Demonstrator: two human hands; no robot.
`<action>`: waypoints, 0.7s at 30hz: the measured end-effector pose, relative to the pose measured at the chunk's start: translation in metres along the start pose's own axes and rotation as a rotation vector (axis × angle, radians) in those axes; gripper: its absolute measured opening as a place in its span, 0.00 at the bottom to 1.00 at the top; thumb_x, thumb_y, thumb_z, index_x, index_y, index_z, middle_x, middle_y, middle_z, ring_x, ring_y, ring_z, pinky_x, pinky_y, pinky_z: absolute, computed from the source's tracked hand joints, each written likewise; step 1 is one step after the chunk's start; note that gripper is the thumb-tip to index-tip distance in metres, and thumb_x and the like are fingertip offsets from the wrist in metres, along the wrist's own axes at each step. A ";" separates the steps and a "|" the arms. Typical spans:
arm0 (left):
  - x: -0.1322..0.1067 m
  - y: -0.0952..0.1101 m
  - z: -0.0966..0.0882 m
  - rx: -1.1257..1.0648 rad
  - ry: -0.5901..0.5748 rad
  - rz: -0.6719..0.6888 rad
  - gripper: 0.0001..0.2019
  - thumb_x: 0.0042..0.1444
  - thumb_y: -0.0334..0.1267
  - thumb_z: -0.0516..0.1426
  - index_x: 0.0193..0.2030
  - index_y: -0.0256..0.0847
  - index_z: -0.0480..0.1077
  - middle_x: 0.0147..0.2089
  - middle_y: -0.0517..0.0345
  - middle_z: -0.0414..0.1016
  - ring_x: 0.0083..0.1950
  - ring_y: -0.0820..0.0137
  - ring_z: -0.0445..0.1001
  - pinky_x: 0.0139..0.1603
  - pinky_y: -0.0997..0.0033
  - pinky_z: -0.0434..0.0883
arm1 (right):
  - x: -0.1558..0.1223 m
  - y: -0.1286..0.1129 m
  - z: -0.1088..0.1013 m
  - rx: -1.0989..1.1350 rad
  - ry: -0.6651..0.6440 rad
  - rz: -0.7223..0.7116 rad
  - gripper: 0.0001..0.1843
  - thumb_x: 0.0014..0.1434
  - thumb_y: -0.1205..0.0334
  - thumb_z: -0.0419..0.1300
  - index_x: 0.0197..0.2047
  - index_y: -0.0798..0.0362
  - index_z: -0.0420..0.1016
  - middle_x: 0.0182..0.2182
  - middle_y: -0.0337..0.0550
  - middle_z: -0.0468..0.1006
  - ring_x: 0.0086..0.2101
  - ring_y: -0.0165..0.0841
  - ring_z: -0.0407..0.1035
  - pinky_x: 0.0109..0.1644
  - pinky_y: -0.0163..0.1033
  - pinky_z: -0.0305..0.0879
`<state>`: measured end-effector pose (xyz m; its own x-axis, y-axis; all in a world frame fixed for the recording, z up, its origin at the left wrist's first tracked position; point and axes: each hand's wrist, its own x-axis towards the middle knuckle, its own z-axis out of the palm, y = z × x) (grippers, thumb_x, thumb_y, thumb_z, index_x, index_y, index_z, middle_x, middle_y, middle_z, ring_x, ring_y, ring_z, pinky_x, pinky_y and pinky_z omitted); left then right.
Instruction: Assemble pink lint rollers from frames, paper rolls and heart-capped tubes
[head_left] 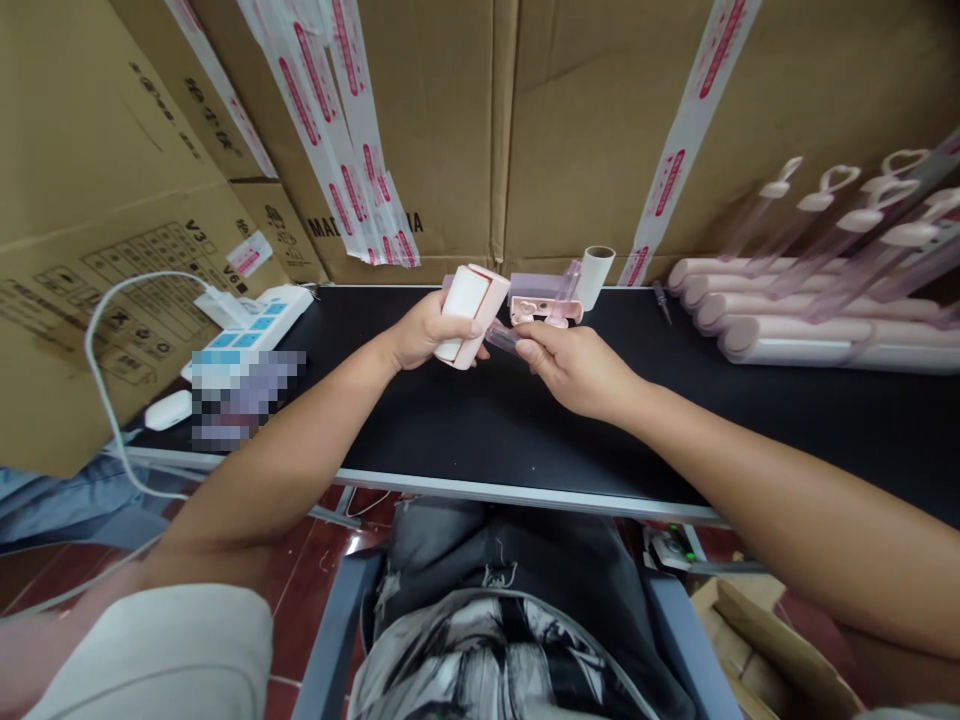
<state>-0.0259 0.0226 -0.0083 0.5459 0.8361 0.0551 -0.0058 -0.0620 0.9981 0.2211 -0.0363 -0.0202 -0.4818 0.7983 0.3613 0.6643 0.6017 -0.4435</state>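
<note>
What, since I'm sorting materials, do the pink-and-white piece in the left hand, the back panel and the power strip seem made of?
Pink-and-white piece: probably satin plastic, given its smooth, crisp shell. Back panel: matte cardboard, by its brown, printed, creased surface. Power strip: likely plastic, by its moulded-looking casing; finish unclear.

The bare left forearm [304, 435] slants far and right to the left grip [421, 333], curled firmly with its thumb [457, 328] laid across the front. The right forearm [739, 475] slants far and left to the right grip [576, 370], closed in a pinch. The grips are near each other, apart.
</note>
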 end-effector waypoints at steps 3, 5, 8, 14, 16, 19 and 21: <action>0.014 -0.006 -0.015 0.036 0.076 0.047 0.35 0.48 0.62 0.74 0.51 0.34 0.77 0.45 0.41 0.87 0.38 0.58 0.86 0.36 0.62 0.83 | 0.002 -0.004 0.001 0.065 -0.064 0.048 0.17 0.75 0.54 0.56 0.54 0.55 0.80 0.35 0.47 0.83 0.31 0.37 0.72 0.38 0.40 0.60; 0.030 -0.012 -0.033 0.098 0.238 0.130 0.36 0.58 0.72 0.63 0.51 0.37 0.77 0.49 0.40 0.87 0.45 0.57 0.86 0.43 0.61 0.83 | 0.002 -0.006 0.003 0.092 -0.078 0.080 0.15 0.74 0.55 0.58 0.53 0.55 0.80 0.33 0.44 0.82 0.30 0.35 0.70 0.38 0.39 0.59; 0.058 -0.018 -0.062 0.433 0.498 0.184 0.32 0.67 0.67 0.56 0.53 0.38 0.78 0.58 0.41 0.84 0.58 0.55 0.83 0.57 0.57 0.80 | 0.003 -0.005 0.006 0.126 -0.067 0.101 0.13 0.74 0.56 0.59 0.52 0.54 0.80 0.31 0.41 0.80 0.30 0.34 0.69 0.38 0.38 0.57; 0.096 -0.020 -0.078 1.191 0.382 -0.024 0.27 0.65 0.45 0.60 0.70 0.45 0.75 0.78 0.45 0.70 0.81 0.46 0.62 0.81 0.43 0.59 | 0.005 0.004 0.004 0.182 -0.006 0.074 0.14 0.74 0.55 0.58 0.51 0.54 0.80 0.31 0.41 0.80 0.30 0.34 0.69 0.39 0.39 0.59; 0.101 -0.021 -0.073 1.185 0.369 -0.059 0.26 0.66 0.47 0.60 0.69 0.51 0.76 0.77 0.48 0.71 0.81 0.42 0.62 0.80 0.38 0.58 | 0.004 0.005 0.003 0.199 -0.003 0.070 0.14 0.74 0.55 0.57 0.52 0.54 0.79 0.31 0.41 0.80 0.31 0.35 0.71 0.40 0.40 0.60; 0.105 -0.024 -0.072 1.186 0.358 -0.088 0.25 0.67 0.47 0.59 0.69 0.50 0.77 0.74 0.43 0.73 0.76 0.39 0.67 0.78 0.32 0.58 | 0.003 0.004 0.003 0.217 -0.010 0.078 0.15 0.74 0.54 0.57 0.53 0.54 0.79 0.32 0.42 0.81 0.32 0.36 0.72 0.40 0.40 0.61; 0.102 -0.024 -0.077 1.196 0.373 -0.071 0.25 0.66 0.47 0.60 0.67 0.43 0.78 0.71 0.35 0.75 0.74 0.35 0.69 0.77 0.28 0.57 | 0.003 0.004 0.004 0.217 -0.010 0.088 0.15 0.74 0.54 0.57 0.53 0.54 0.79 0.32 0.42 0.81 0.32 0.36 0.72 0.40 0.40 0.61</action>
<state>-0.0346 0.1516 -0.0247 0.2430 0.9487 0.2022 0.8830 -0.3026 0.3589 0.2204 -0.0310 -0.0238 -0.4339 0.8477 0.3053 0.5663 0.5201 -0.6393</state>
